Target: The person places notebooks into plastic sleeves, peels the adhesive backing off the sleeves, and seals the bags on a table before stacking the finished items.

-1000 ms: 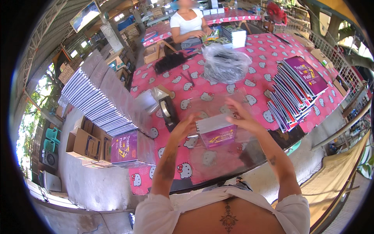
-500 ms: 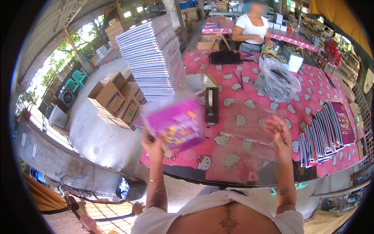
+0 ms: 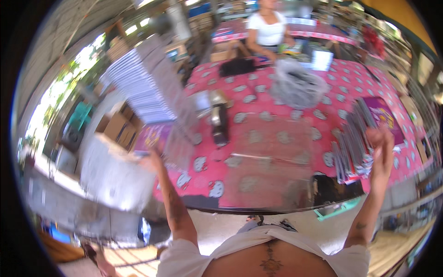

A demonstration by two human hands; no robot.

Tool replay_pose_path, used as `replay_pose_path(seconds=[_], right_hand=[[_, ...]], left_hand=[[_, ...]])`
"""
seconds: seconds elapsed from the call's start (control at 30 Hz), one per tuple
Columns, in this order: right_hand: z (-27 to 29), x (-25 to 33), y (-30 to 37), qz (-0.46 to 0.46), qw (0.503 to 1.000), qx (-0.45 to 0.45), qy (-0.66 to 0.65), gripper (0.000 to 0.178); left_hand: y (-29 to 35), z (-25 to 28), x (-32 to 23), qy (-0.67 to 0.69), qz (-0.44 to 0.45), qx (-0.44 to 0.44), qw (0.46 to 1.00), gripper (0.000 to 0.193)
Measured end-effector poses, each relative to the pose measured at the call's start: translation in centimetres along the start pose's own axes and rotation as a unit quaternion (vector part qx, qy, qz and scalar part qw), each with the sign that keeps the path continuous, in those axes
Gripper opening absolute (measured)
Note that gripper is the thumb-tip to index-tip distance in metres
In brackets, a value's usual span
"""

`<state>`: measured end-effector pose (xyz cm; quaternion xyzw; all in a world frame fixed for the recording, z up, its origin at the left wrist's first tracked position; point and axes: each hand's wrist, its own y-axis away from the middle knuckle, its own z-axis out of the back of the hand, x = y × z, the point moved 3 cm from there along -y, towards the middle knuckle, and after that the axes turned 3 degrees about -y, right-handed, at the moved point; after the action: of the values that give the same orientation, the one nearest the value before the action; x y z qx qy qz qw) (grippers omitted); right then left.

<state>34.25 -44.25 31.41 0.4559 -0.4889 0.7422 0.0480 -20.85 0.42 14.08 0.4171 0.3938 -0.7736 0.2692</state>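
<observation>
At the left edge of the table, my left hand [image 3: 151,159] is at the near edge of a purple spiral notebook [image 3: 154,135] in a clear plastic sleeve. That notebook rests at the foot of a tall stack of notebooks [image 3: 143,87]. Motion blur hides whether the fingers still grip it. Over on the right, my right hand [image 3: 381,143] is raised with fingers apart, over or beside a leaning row of spiral notebooks [image 3: 353,141] with a purple cover at its far end. I see nothing in that hand. Clear plastic sleeves [image 3: 270,161] lie flat on the table between my hands.
A black tape dispenser [image 3: 219,122] stands near the stack on the pink patterned tablecloth [image 3: 244,99]. Farther back are a bulging clear plastic bag [image 3: 300,85] and a black bundle [image 3: 236,68]. Cardboard boxes [image 3: 117,129] sit left of the table. Across it stands another person [image 3: 267,30].
My left hand has carried the sleeved purple notebook left and down to the foot of the stack. My right hand has moved right to the notebook row. The whole view has shifted.
</observation>
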Motion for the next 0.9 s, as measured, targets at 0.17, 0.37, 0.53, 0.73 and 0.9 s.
replay_pose_path(seconds=[0.17,0.37,0.53,0.73,0.9], right_hand=[[21.1,-10.2,-11.9,-0.073,0.862,-0.050,0.500,0.073],[18.3,-13.8,-13.2,-0.408,0.858,0.195,0.244,0.096],[19.9,-14.2,-14.7,-0.345,0.831,0.201,0.387,0.088],[18.0,-13.3,-14.7,-0.484,0.842,0.219,0.096,0.062],[15.0,-11.5,-13.8,-0.475,0.844,0.251,0.013,0.067]], left_hand=[[30.6,4.4,-23.6,0.406,-0.271,0.410,0.770,0.049],[52.2,7.5,-37.4,0.356,-0.630,0.476,0.500,0.069],[56.2,5.6,-39.0,0.363,-0.666,0.510,0.407,0.077],[55.3,3.9,-38.2,0.368,-0.666,0.476,0.441,0.074],[54.6,3.5,-38.4,0.365,-0.665,0.470,0.452,0.073]])
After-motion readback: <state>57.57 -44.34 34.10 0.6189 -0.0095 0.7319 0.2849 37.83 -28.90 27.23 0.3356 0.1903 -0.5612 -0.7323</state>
